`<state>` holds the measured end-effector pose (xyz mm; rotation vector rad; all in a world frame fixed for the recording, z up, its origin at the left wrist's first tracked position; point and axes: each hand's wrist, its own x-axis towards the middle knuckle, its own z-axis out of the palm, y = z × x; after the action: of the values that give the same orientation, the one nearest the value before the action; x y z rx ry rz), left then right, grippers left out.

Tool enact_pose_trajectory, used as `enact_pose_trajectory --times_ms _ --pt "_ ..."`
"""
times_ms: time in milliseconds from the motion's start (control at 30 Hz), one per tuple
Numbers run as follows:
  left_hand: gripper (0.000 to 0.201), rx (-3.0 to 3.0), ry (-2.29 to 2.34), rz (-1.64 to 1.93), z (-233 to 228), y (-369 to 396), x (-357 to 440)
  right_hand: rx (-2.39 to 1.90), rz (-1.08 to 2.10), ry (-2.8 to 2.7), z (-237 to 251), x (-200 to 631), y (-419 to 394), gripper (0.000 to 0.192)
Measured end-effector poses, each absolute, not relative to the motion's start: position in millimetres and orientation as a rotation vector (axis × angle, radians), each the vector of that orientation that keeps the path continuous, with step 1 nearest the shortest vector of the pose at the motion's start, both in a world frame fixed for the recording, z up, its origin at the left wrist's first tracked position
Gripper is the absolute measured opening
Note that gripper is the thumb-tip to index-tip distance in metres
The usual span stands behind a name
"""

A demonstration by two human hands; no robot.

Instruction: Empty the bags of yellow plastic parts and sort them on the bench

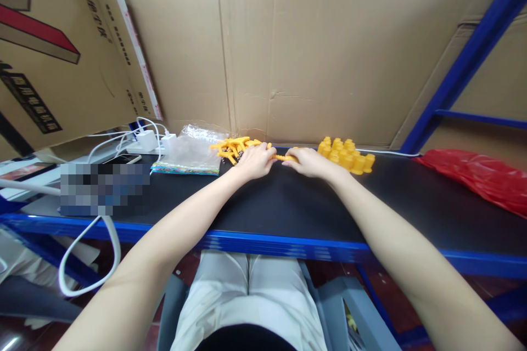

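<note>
My left hand (pixel 258 161) and my right hand (pixel 307 162) are close together over the far part of the black tabletop. Between them runs a thin orange plastic piece (pixel 283 158) with a ridged, twisted look. The fingers of both hands are closed on its ends, which they partly hide. Just behind and left of my left hand lies a heap of orange branched plastic parts (pixel 233 146) with small dark metal bits among them. To the right of my right hand, several yellow-orange cylindrical plastic parts (pixel 346 157) stand in a tight cluster.
A clear plastic bag (pixel 191 151) lies left of the heap. White chargers and cables (pixel 146 140) and a phone (pixel 123 162) are farther left. A red plastic bag (pixel 473 173) lies at the right. Cardboard (pixel 329 55) walls the back; a blue metal edge (pixel 284 244) borders the front.
</note>
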<state>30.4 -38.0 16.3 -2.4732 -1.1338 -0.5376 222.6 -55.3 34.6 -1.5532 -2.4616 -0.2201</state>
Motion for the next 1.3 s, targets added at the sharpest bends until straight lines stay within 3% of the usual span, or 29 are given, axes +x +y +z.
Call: enact_pose_trajectory --times_ms 133,500,833,1033,1300 --pt "0.032 -2.462 -1.136 -0.539 18.4 -38.9 30.9 -1.545 -0.249 -2.442 37.1 221.2 -56.9 0.024" --pt "0.032 -2.493 -1.291 -0.476 20.4 -38.2 29.2 -1.593 0.059 -2.493 30.9 216.1 -56.3 0.02" --pt "0.034 -2.676 -1.328 -0.608 18.8 -25.8 24.4 -1.522 -0.412 -2.534 37.4 214.6 -63.3 0.015" --pt "0.024 -2.912 -1.562 -0.476 27.4 -30.7 24.1 -1.314 -0.702 -2.509 36.0 212.6 -64.3 0.013" --pt "0.036 -2.68 -1.515 -0.587 32.8 -35.6 24.1 -1.394 -0.564 -2.478 34.9 213.9 -63.2 0.016"
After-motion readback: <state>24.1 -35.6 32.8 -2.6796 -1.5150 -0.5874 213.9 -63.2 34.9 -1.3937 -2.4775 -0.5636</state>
